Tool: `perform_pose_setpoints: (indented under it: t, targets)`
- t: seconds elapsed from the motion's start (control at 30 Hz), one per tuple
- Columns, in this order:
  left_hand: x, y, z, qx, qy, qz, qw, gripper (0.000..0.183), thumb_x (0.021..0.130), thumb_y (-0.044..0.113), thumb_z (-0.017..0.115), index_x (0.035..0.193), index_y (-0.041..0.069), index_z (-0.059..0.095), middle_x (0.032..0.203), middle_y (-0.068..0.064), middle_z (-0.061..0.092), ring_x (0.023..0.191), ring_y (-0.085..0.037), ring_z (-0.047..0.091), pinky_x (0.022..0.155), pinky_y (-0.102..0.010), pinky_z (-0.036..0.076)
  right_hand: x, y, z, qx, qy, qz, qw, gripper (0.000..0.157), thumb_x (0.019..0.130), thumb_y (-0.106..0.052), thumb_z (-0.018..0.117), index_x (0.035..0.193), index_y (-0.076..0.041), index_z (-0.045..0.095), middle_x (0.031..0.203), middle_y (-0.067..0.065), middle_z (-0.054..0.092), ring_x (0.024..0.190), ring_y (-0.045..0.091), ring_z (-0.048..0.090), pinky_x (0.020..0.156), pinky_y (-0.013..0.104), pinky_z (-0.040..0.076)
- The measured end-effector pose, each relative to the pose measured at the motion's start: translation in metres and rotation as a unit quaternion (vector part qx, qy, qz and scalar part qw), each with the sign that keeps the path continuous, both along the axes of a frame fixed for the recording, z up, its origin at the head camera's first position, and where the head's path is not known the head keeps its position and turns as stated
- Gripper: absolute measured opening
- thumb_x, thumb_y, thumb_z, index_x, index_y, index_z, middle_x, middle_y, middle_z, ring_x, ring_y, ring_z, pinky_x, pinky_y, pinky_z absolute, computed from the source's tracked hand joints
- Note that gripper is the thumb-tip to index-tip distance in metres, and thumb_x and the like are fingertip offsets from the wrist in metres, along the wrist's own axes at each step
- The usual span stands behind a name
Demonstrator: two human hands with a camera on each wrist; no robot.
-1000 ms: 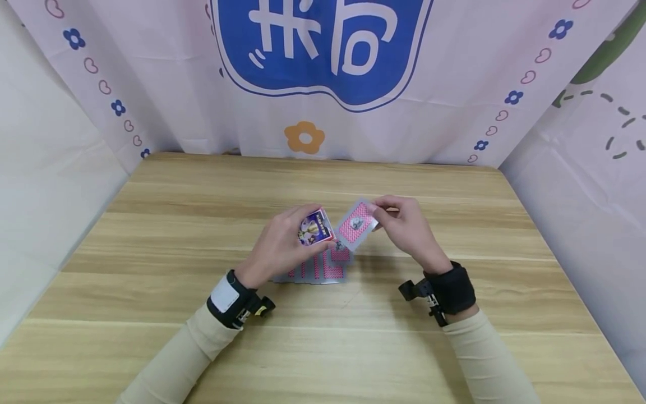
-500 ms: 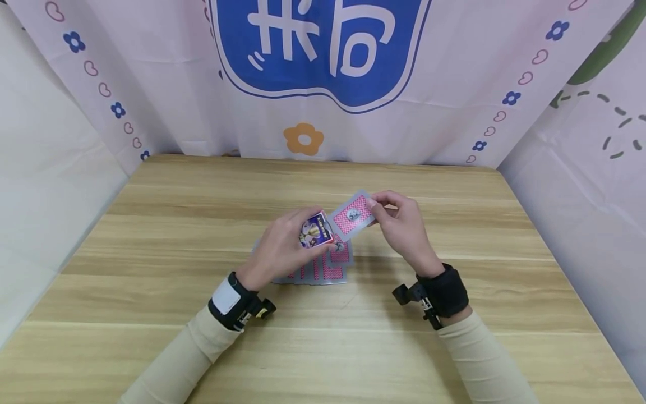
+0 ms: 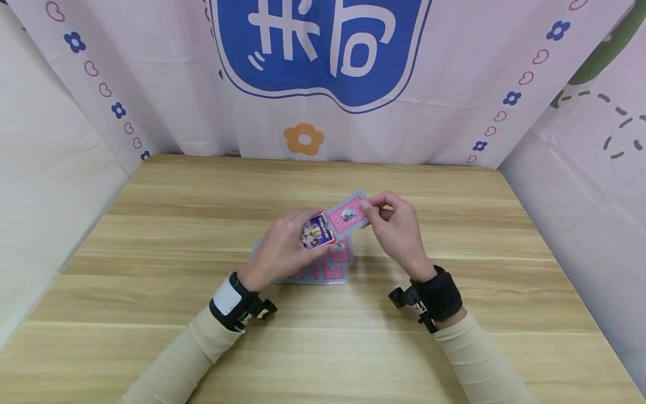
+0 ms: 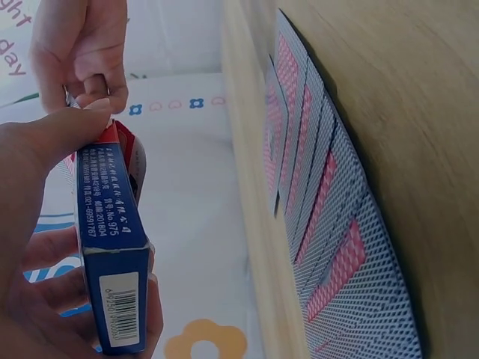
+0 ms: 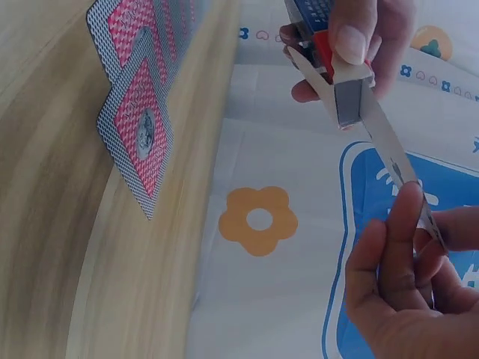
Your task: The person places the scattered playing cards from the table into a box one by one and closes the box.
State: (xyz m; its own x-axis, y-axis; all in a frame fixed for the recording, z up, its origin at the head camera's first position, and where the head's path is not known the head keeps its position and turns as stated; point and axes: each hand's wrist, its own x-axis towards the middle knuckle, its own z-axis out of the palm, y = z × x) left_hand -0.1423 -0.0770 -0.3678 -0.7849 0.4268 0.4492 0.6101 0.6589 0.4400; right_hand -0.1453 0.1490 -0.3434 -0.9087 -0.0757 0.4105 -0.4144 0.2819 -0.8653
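Note:
My left hand (image 3: 282,244) grips a small blue and red playing-card box (image 3: 317,231), its thumb along one edge and fingers around the other side. The box's barcode end (image 4: 122,310) faces back toward the left wrist. With fingertips and thumb, my right hand (image 3: 401,233) pinches a playing card (image 3: 348,214) by its right end, red patterned back up. The card's other end lies at the box's mouth; in the right wrist view a flap (image 5: 313,78) stands out there. Below the left hand, several face-down cards (image 4: 329,224) lie fanned on the table, with one card (image 5: 142,134) overlapping them.
The wooden table (image 3: 323,348) spreads out around the hands. Behind it hangs a white cloth (image 3: 187,101) with a blue emblem and an orange flower. White cloth also stands at the left (image 3: 55,168) and right sides.
My right hand has moved left with the card, which has turned flatter, and its left end has come up to the box's mouth. The left hand and box have hardly moved.

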Motion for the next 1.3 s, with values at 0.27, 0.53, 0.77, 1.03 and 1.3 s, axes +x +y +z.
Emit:
perform_pose_setpoints:
  t: [0.27,0.53,0.77,1.03,1.3]
  targets:
    - [0.000,0.000,0.001,0.001,-0.002,-0.002,1.0000,0.072,0.074,0.045,0.076,0.130,0.008,0.052,0.118,-0.011,0.061,0.085,-0.012,0.054,0.063,-0.031,0.053,0.011,-0.016,-0.001,0.083,0.034,0.048,0.995,0.010,0.086,0.000,0.067,0.093,0.003,0.061,0.072,0.011,0.061,0.055,0.013,0.060,0.045,0.021,0.048]
    - [0.000,-0.001,0.002,-0.001,-0.004,0.001,1.0000,0.073,0.073,0.047,0.076,0.130,0.007,0.052,0.121,-0.013,0.060,0.086,-0.013,0.055,0.064,-0.032,0.054,0.005,-0.014,-0.012,0.103,0.028,0.072,0.992,0.040,0.082,0.000,0.070,0.117,-0.001,0.053,0.079,0.005,0.060,0.063,0.014,0.059,0.055,0.033,0.053]
    - [0.001,-0.002,0.002,0.002,0.000,0.004,1.0000,0.073,0.073,0.046,0.077,0.129,0.005,0.052,0.118,-0.013,0.061,0.084,-0.013,0.055,0.062,-0.032,0.054,0.006,-0.018,-0.011,0.137,0.099,0.047,0.985,0.035,0.078,0.003,0.071,0.111,0.001,0.061,0.076,0.003,0.059,0.063,0.012,0.056,0.058,0.036,0.054]
    - [0.000,-0.003,0.001,-0.008,0.010,-0.008,0.9999,0.069,0.075,0.043,0.076,0.128,0.006,0.053,0.119,-0.013,0.060,0.085,-0.013,0.055,0.063,-0.032,0.054,0.008,-0.026,-0.017,0.156,0.098,0.073,0.980,0.031,0.080,0.000,0.071,0.110,0.000,0.063,0.077,0.003,0.062,0.065,0.011,0.058,0.058,0.033,0.054]
    - [0.000,-0.003,0.001,-0.001,0.005,-0.005,1.0000,0.069,0.075,0.043,0.076,0.128,0.007,0.053,0.116,-0.011,0.061,0.082,-0.011,0.055,0.061,-0.029,0.053,0.009,-0.027,-0.018,0.149,0.072,0.081,0.983,0.031,0.085,-0.001,0.067,0.116,-0.002,0.064,0.081,0.004,0.066,0.070,0.012,0.060,0.061,0.034,0.055]
